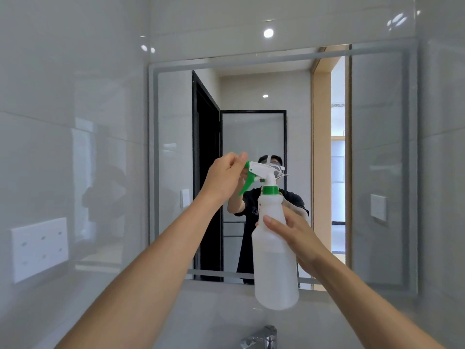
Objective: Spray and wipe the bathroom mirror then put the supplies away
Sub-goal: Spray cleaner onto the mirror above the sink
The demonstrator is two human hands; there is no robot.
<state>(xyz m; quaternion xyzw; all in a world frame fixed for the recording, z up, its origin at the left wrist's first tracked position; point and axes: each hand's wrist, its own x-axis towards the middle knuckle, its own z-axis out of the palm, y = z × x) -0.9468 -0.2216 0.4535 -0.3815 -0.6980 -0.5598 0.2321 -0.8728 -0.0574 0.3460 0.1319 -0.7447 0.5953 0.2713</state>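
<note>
A translucent white spray bottle (274, 263) with a green collar and green trigger is held upright in front of the bathroom mirror (377, 152). My right hand (294, 235) wraps the bottle's body from the right side. My left hand (225, 176) pinches the green nozzle tip of the white spray head (259, 168), thumb and fingers closed on it. The nozzle points left, away from the bottle. The mirror is wide with a frosted border and reflects a person holding the same bottle. No cloth is visible.
A chrome faucet (261, 338) pokes up at the bottom edge below the bottle. A white socket panel (39, 249) is on the glossy tiled left wall. A white switch plate (378, 207) appears at the mirror's right. The mirror reflects a black-framed door and a wooden doorway.
</note>
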